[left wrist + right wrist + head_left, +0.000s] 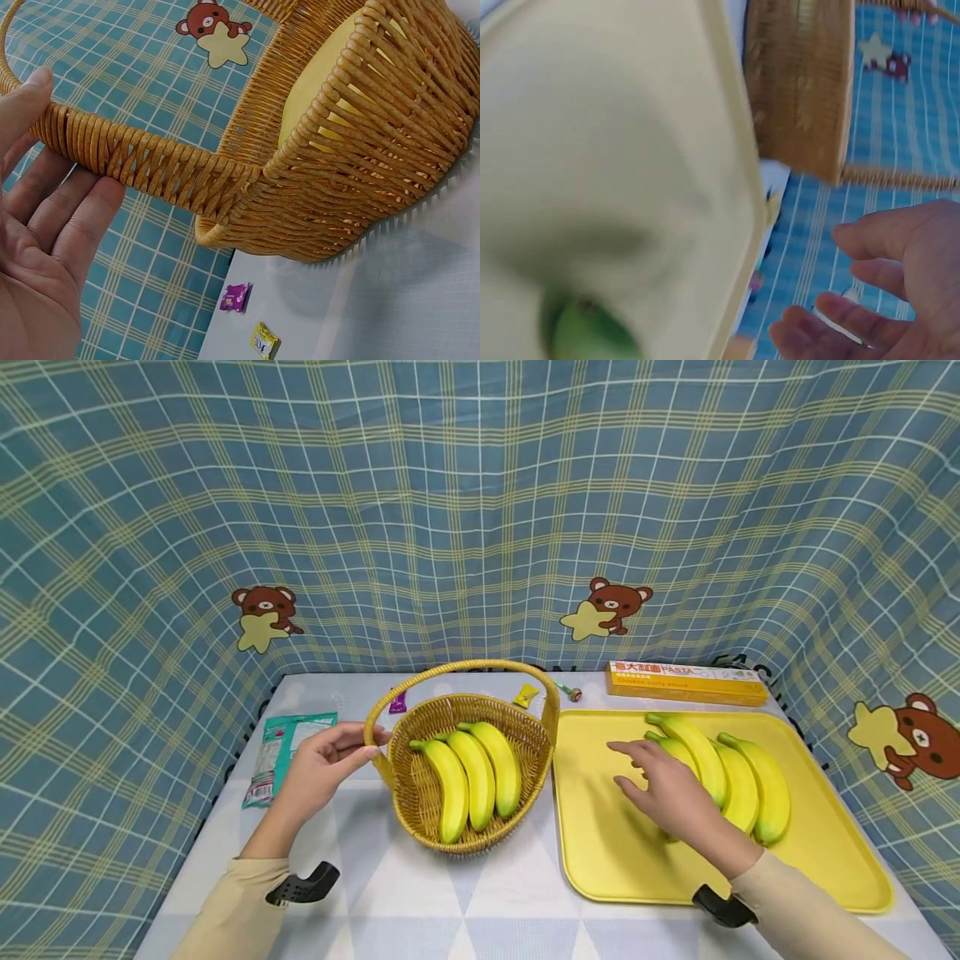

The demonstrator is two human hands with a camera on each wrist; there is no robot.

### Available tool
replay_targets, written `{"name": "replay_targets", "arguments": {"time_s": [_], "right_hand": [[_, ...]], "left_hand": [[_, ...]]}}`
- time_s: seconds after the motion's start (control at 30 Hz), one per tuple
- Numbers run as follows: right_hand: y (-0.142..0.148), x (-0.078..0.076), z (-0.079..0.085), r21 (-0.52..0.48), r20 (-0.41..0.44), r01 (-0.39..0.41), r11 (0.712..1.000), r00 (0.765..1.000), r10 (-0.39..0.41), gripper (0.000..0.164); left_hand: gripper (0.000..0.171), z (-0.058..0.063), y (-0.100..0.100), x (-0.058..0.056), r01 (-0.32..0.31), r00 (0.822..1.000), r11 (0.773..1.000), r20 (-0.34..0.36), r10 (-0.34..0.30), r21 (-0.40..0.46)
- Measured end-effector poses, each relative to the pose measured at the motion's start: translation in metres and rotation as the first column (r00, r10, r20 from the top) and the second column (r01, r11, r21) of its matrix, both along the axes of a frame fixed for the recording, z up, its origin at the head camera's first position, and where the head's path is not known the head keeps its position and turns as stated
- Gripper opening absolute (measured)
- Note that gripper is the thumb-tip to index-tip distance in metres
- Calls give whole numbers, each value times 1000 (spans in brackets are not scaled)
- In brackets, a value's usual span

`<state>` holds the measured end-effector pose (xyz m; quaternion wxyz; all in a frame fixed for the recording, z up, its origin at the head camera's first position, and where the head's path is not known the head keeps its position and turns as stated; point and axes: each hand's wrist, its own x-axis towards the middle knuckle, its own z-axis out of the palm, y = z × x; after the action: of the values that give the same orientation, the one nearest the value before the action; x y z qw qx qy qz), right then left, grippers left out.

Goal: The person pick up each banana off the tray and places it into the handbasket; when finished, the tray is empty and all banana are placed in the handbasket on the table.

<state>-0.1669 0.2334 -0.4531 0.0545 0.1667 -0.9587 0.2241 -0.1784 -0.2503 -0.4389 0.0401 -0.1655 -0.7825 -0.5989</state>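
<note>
A wicker basket (411,793) stands mid-table with three yellow bananas (480,777) lying side by side in it. My left hand (322,768) pinches the left side of its arched handle (157,157), thumb on one face and fingertips against the other. Over the yellow tray (600,852), on the right, hovers my right hand (671,789), its fingers loosely spread and nothing in its grasp. Several more bananas (768,785) lie on the tray beneath and beside that hand, which partly hides them. A blurred greenish banana end (592,334) shows in the right wrist view.
Behind the tray lies an orange pasta box (686,683). A teal packet (288,756) is left of the basket. Purple (398,702) and yellow (526,696) wrapped sweets and a small round-ended item (574,695) lie behind the basket. Checked cloth (480,527) surrounds the table.
</note>
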Motion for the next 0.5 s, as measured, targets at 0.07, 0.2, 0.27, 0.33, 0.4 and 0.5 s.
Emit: {"name": "replay_targets", "arguments": {"time_s": [0.07, 0.2, 0.27, 0.33, 0.4, 0.5], "right_hand": [[14, 0, -2, 19, -3, 36, 999, 999, -36, 50], [40, -1, -6, 28, 44, 116, 993, 992, -117, 52], [51, -1, -7, 35, 82, 164, 986, 983, -166, 53], [61, -2, -10, 50, 117, 202, 978, 971, -206, 55], [69, -2, -12, 71, 144, 227, 971, 961, -235, 57], [75, -4, -17, 96, 173, 237, 967, 953, -250, 59]], "left_hand": [[26, 0, 0, 0, -4, 1000, 1000, 8, 4, 2], [26, 0, 0, 0, -12, 1000, 1000, 12, 12, 2], [26, 1, 0, 0, -17, 1000, 1000, 11, 17, 0], [26, 1, 1, -1, -21, 1000, 1000, 10, 21, -3], [26, 2, 1, 0, -25, 1000, 1000, 7, 25, -8], [26, 2, 1, 0, -23, 1000, 1000, 4, 23, -9]]}}
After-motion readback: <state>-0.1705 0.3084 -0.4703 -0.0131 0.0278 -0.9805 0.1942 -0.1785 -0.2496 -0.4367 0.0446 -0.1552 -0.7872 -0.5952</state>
